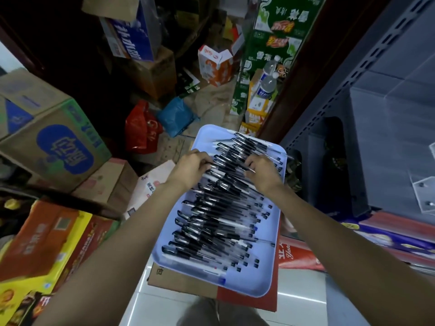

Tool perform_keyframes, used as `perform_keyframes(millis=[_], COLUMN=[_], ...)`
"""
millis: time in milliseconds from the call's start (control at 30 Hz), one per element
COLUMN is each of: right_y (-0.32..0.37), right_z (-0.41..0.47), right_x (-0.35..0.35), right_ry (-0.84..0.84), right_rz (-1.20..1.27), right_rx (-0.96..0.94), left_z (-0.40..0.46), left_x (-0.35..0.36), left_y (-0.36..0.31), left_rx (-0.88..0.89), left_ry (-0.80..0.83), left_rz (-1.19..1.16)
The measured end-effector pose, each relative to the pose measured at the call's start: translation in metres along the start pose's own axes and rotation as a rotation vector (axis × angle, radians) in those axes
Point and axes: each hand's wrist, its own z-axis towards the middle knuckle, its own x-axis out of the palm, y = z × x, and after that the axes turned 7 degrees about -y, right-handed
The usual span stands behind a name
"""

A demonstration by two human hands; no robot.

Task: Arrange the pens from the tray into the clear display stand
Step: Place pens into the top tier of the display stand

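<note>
Head view: both hands down on the far half of the pale blue tray, which sits on a flattened cardboard box on the floor. Tray is loaded with black-capped pens in one overlapping heap, mostly lying crosswise. Left hand has fingers curled onto the cap ends, looks like pinching a pen or a few; right hand fingers curled over the opposite ends of the same group, thumb tucked, so gripping from both sides. Exact count held cannot be told, frame is blurred there. Clear display stand only partly visible at right edge on the grey shelf, well apart from the tray. Judgement: gathering a bundle to lift. Risks: pens overlap and interlock by clips, so lifting could drag neighbours off the tray rim; a loose two-sided squeeze could let middle pens slip out; the tray on uneven cardboard may tip if pressed on its far end.
</note>
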Motion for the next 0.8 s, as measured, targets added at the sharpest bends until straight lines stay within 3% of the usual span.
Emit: perform_keyframes(millis=[333, 467, 667, 800], right_y=[0.002, 0.014, 0.031, 0.034], right_z=[-0.007, -0.015, -0.033, -0.047], right_x=[-0.007, -0.023, -0.062, -0.093], right_ry=[-0.016, -0.067, -0.116, -0.235], right_rz=[0.334, 0.377, 0.649, 0.762], right_rx=[0.080, 0.025, -0.023, -0.023], left_z=[-0.013, -0.012, -0.004, -0.010], left_x=[-0.013, -0.021, -0.048, -0.058], left_y=[-0.015, -0.023, -0.052, -0.112], left_rx=[-0.379, -0.454, -0.423, -0.286], left_ry=[-0.057, -0.172, -0.280, -0.132], left_rz=[-0.908, -1.001, -1.142, -1.182])
